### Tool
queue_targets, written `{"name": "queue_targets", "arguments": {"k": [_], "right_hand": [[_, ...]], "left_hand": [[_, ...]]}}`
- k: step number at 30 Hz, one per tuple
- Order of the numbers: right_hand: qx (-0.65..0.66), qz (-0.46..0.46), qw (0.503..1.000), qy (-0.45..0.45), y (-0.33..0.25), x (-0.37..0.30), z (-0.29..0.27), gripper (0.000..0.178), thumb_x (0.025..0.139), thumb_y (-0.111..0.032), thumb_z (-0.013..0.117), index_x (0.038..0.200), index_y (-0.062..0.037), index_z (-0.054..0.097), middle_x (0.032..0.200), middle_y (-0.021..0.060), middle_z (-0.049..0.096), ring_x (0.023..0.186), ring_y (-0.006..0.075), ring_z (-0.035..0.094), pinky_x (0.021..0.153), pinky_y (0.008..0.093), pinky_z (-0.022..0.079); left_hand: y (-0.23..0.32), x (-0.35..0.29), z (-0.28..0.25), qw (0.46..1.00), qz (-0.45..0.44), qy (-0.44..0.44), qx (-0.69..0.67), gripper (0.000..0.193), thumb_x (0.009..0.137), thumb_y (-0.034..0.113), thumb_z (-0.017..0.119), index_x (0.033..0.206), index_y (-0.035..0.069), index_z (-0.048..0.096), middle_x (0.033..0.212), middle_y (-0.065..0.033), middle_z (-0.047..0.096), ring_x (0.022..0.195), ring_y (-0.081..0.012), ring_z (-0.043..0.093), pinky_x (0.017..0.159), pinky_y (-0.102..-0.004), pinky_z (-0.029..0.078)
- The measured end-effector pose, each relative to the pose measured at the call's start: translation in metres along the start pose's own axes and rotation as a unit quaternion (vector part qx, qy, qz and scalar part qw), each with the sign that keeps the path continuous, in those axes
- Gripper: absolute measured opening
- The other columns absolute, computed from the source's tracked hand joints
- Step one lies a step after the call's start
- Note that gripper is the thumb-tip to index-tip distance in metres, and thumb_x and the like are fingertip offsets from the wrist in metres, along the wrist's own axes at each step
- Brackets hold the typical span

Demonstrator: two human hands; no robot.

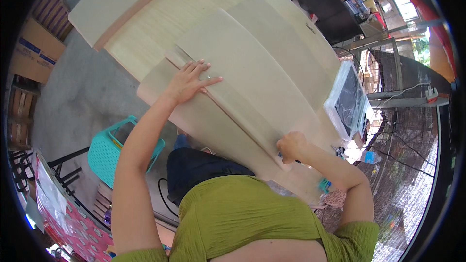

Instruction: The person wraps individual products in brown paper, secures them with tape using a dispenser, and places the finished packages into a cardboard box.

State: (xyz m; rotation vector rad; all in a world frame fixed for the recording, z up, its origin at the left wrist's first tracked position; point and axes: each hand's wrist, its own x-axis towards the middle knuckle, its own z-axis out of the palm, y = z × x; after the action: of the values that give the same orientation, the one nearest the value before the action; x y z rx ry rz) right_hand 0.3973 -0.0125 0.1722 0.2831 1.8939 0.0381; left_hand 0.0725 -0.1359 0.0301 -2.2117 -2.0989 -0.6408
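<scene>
Pressing flat on long board strip (233, 111), left hand (190, 81) spread wide, fingers splayed over strip's far end. Right hand (291, 146) curled narrow at strip's near end, holding blue-tipped pen-like tool (mostly hidden under fist). Strip lies diagonally between two large pale panels (252, 63) on worktable (145, 34). Right: plastic-wrapped dark screen (348, 99), water bottle (371, 157). Left, down on floor: teal plastic basket (104, 153), cardboard boxes (36, 51). Person's green-shirted torso (242, 218) blocks table's near edge.
</scene>
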Motion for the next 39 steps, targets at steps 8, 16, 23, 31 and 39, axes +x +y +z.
{"name": "queue_targets", "arguments": {"k": [8,16,23,31,39], "right_hand": [[-0.055,-0.004,0.996,-0.073,-0.014,0.024,-0.021,0.035,0.059,-0.023,0.077,0.092,-0.0119,0.076,0.096,0.0081,0.073,0.087,0.0251,0.071,0.069,0.0409,0.057],[0.067,-0.036,0.927,-0.368,0.006,0.024,0.123,0.037,0.053,-0.028,0.077,0.084,-0.008,0.077,0.083,0.014,0.073,0.074,0.0299,0.07,0.064,0.0363,0.054],[0.502,0.043,0.777,0.376,0.029,-0.085,0.061,0.069,0.066,-0.024,0.076,0.133,-0.0193,0.061,0.102,0.0162,0.071,0.09,0.027,0.07,0.081,0.0356,0.053],[0.434,0.065,0.536,0.722,-0.035,0.054,0.051,0.071,0.068,-0.011,0.077,0.136,-0.0165,0.058,0.072,0.01,0.052,0.06,0.02,0.052,0.056,0.0322,0.046],[0.418,0.014,0.506,0.755,-0.061,0.101,-0.056,0.069,0.068,-0.014,0.077,0.135,-0.0176,0.059,0.075,0.0131,0.054,0.059,0.0239,0.054,0.055,0.0339,0.046]], "left_hand": [[-0.003,-0.003,0.0,1.0,-0.003,-0.023,0.004,0.064,0.081,0.033,0.066,0.141,0.045,0.045,0.142,-0.0111,0.047,0.134,-0.0338,0.041,0.111,-0.0494,0.036],[0.0,0.006,0.008,1.0,-0.01,0.0,-0.02,0.065,0.081,0.034,0.067,0.141,0.046,0.045,0.141,-0.0104,0.048,0.135,-0.0334,0.041,0.11,-0.0498,0.036],[-0.006,-0.004,0.009,1.0,-0.006,-0.011,-0.019,0.064,0.082,0.032,0.067,0.142,0.043,0.045,0.141,-0.0121,0.048,0.135,-0.0335,0.041,0.109,-0.0501,0.036],[0.003,0.003,-0.001,1.0,0.005,0.001,0.001,0.067,0.08,0.031,0.069,0.143,0.04,0.046,0.138,-0.012,0.051,0.131,-0.0334,0.046,0.105,-0.0485,0.041],[0.001,0.002,-0.006,0.957,-0.152,0.054,-0.241,0.134,0.056,0.024,0.089,0.156,0.012,0.0,0.129,-0.0078,0.06,0.121,-0.0309,0.055,0.097,-0.0382,0.049]]}}
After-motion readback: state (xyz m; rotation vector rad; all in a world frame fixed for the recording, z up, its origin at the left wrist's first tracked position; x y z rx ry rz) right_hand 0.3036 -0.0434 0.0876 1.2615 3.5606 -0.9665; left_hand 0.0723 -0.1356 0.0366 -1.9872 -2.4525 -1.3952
